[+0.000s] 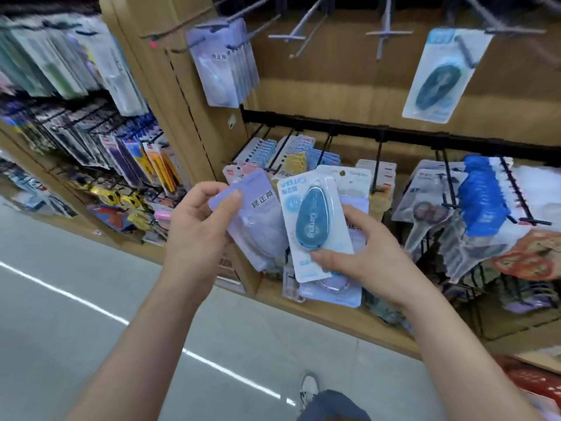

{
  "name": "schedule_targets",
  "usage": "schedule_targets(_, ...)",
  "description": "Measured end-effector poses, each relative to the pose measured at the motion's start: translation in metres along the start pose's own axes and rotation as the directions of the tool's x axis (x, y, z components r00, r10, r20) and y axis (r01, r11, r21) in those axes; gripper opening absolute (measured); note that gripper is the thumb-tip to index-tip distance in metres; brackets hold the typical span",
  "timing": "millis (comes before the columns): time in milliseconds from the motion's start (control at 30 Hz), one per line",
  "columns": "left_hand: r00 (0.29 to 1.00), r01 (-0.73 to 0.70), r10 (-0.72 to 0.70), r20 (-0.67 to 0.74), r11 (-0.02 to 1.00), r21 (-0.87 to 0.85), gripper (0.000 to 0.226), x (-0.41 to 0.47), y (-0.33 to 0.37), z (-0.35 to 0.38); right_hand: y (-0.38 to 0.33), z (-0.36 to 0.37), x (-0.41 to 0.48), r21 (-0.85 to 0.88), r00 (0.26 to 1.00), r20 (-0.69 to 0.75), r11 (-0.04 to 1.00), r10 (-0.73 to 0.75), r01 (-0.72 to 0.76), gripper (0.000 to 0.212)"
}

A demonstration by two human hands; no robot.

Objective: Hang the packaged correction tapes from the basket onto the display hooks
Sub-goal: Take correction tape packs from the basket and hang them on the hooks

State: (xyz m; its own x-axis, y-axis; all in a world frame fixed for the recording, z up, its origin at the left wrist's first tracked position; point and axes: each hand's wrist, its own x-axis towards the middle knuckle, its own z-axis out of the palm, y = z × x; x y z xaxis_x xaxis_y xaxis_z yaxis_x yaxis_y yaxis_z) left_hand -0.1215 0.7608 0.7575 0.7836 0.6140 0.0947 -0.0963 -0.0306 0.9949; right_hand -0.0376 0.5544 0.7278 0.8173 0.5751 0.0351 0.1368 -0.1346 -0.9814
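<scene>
My left hand (197,226) pinches a lavender correction tape pack (258,220), held upside down in front of the shelf. My right hand (361,256) grips a small stack of packs, with a blue Campus correction tape pack (312,226) on top and lavender ones (334,287) beneath. Several lavender packs (224,65) hang on an upper hook at the left. One blue pack (440,77) hangs on an upper hook at the right. Between them, bare hooks (385,31) jut from the wooden back panel. No basket is in view.
A black rail (349,132) below carries hooks crowded with other packaged stationery and scissors (425,208). To the left, a second shelf unit (76,117) holds pens and cutters. The grey floor (91,299) has a white line, and my shoe (308,387) shows at the bottom.
</scene>
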Motion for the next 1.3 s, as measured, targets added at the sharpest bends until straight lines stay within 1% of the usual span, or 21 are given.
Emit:
schedule_targets(67,0.998,0.014,-0.021,-0.064,0.995,-0.104,0.016,0.020,-0.001,0.009,-0.007,0.002,0.017,-0.004,0.999,0.015,1.000,-0.028,0.028,0.052)
schedule_targets(167,0.989,0.016,-0.040,-0.145,0.987,-0.158,0.011,0.049,0.000,0.013,-0.014,0.011,0.042,-0.001,0.999,0.037,0.999,-0.039,0.039,0.051)
schedule_targets(333,0.979,-0.013,-0.011,-0.202,0.993,-0.121,0.011,0.103,0.012,0.003,-0.023,0.036,0.085,0.026,0.998,0.034,0.998,-0.051,0.050,0.051)
schedule_targets(500,0.976,-0.070,0.045,-0.213,0.991,-0.113,0.009,0.164,0.027,-0.029,-0.036,0.064,0.122,0.049,0.997,0.031,0.997,-0.068,0.067,0.047)
schedule_targets(600,0.978,-0.122,0.104,-0.178,0.989,-0.089,0.009,0.195,0.034,-0.044,-0.043,0.079,0.138,0.081,0.997,0.023,0.994,-0.069,0.067,0.047)
schedule_targets(767,0.976,-0.211,0.209,-0.066,0.977,-0.015,0.013,0.233,0.041,-0.055,-0.051,0.099,0.158,0.106,0.999,-0.002,0.993,-0.054,0.054,0.047)
schedule_targets(967,0.970,-0.237,0.241,0.046,0.969,-0.064,0.010,0.255,0.039,-0.053,-0.053,0.111,0.169,0.111,0.999,-0.040,0.993,-0.031,0.035,0.048)
schedule_targets(1033,0.973,-0.213,0.220,0.074,0.973,-0.088,0.012,0.258,0.038,-0.054,-0.054,0.114,0.171,0.108,0.998,-0.052,0.993,-0.030,0.036,0.048)
schedule_targets(1100,0.982,-0.149,0.160,0.096,0.982,-0.115,0.018,0.261,0.037,-0.054,-0.055,0.116,0.174,0.122,0.998,-0.059,0.992,-0.029,0.036,0.046)
schedule_targets(1167,0.990,-0.084,0.095,0.105,0.991,-0.106,0.023,0.266,0.035,-0.052,-0.054,0.118,0.178,0.135,0.998,-0.064,0.990,-0.024,0.033,0.046)
schedule_targets(1300,0.987,-0.007,0.015,0.157,0.999,-0.053,0.018,0.258,0.024,-0.053,-0.052,0.122,0.184,0.125,0.996,-0.087,0.992,-0.007,0.018,0.048)
